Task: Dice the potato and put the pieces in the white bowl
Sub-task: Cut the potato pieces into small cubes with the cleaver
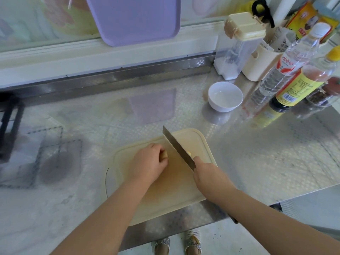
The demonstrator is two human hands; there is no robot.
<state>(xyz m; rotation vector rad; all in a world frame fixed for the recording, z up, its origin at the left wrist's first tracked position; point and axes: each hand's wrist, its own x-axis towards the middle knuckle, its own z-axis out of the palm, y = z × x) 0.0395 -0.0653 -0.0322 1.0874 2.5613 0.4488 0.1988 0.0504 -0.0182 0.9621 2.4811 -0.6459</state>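
A cream cutting board lies on the steel counter in front of me. My left hand curls over a potato piece, most of it hidden under the fingers. My right hand grips the handle of a broad knife, index finger along the blade's spine, the blade angled across the board right beside the potato. A small yellow potato bit shows on the far side of the blade. The white bowl stands empty, farther back to the right.
Bottles and spice jars crowd the right side behind the bowl, with a clear lidded container and a cream utensil holder. A purple tray leans on the back wall. A black stove frame sits at the left edge.
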